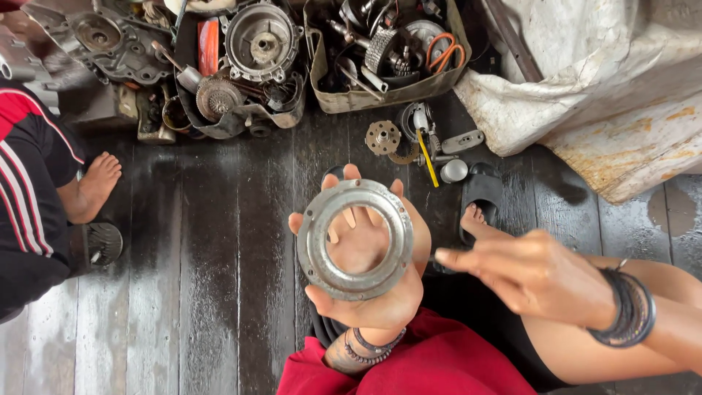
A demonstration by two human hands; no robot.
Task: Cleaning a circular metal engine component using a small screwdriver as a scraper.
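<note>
One metal ring (355, 239) on left hand (365, 263), engine parts (259, 44) beyond.

At frame centre, the left hand (365, 256) lies palm up, cradling a grey metal ring (356, 239). The right hand (530, 274) points at it from the right. Engine parts (256, 51) crowd the upper left; another person's foot (95, 183) rests at left.

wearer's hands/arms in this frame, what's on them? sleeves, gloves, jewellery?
No gloves and no sleeves in view: both forearms are bare. The left hand has a stack of dark beaded bracelets at the wrist. The right hand carries a thicker bundle of dark cord and bead bracelets at its wrist. No rings visible on the fingers. No watch.
</note>
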